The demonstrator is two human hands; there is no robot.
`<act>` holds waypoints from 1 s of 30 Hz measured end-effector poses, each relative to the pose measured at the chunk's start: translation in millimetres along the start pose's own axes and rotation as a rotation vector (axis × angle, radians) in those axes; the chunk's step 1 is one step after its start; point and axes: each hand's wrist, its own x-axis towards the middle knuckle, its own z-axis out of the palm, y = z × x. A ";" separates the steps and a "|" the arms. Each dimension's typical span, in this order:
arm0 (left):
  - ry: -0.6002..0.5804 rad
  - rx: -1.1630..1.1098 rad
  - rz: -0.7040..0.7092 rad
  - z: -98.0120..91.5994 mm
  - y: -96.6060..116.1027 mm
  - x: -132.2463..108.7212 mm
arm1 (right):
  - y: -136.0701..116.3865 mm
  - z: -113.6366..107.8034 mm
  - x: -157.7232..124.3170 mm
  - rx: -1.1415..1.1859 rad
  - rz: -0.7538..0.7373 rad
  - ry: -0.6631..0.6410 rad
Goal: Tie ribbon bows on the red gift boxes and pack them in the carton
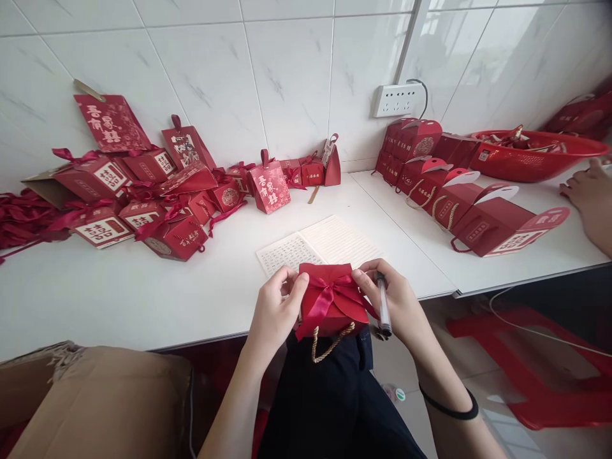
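A small red gift box [331, 305] with a red ribbon bow on top and a gold cord handle hanging below sits at the near edge of the white table [119, 293], over my lap. My left hand [276, 307] grips the box's left side, fingers pinched at its top. My right hand [392, 299] pinches the ribbon on the right side and also holds a pen [382, 306] tucked between its fingers. Just behind the box lies an open notebook [320, 247] with handwriting on its left page.
Many red gift boxes and ribbons [143, 191] are heaped at the back left. A row of red boxes [459, 197] and a red basin [535, 153] stand on the right table, where another person's hand [590, 191] rests. A cardboard box [95, 401] stands at the lower left.
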 end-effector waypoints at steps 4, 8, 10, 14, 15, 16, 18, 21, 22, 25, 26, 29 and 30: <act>0.021 -0.061 -0.041 3.2 -4.3 -2.4 | 0.6 4.6 1.9 0.179 -0.002 -0.036; 0.039 -0.121 -0.069 6.7 -8.1 -4.2 | 2.1 6.7 -1.0 0.352 -0.002 -0.022; 0.048 -0.142 -0.078 9.2 -9.6 -4.8 | 5.3 8.1 -2.1 0.441 0.026 -0.030; 0.074 -0.129 -0.061 13.9 -10.6 -5.9 | 14.3 11.4 -2.3 0.559 0.068 -0.015; 0.086 -0.119 -0.048 14.9 -10.7 -6.1 | 16.2 12.1 -2.4 0.572 0.070 -0.002; 0.099 -0.110 -0.034 15.8 -10.9 -6.4 | 17.9 12.6 -2.6 0.582 0.070 0.006; 0.124 -0.101 -0.018 17.6 -11.6 -6.8 | 20.4 13.4 -3.6 0.596 0.073 0.012; 0.155 -0.101 -0.006 20.9 -13.0 -7.5 | 22.6 13.9 -5.3 0.618 0.089 0.017; 0.164 -0.103 0.001 22.2 -13.5 -7.9 | 22.8 14.3 -5.8 0.636 0.098 0.025; 0.185 -0.125 0.020 25.6 -14.6 -9.3 | 21.8 16.0 -6.6 0.748 0.134 0.050; 0.189 -0.138 0.018 26.1 -14.9 -9.6 | 21.2 16.7 -6.7 0.794 0.145 0.051; 0.157 -0.224 -0.038 22.7 -15.9 -8.3 | 20.6 17.0 -6.9 0.871 0.172 0.030; 0.110 -0.270 -0.077 19.6 -16.2 -7.0 | 21.2 16.2 -7.0 0.858 0.183 0.013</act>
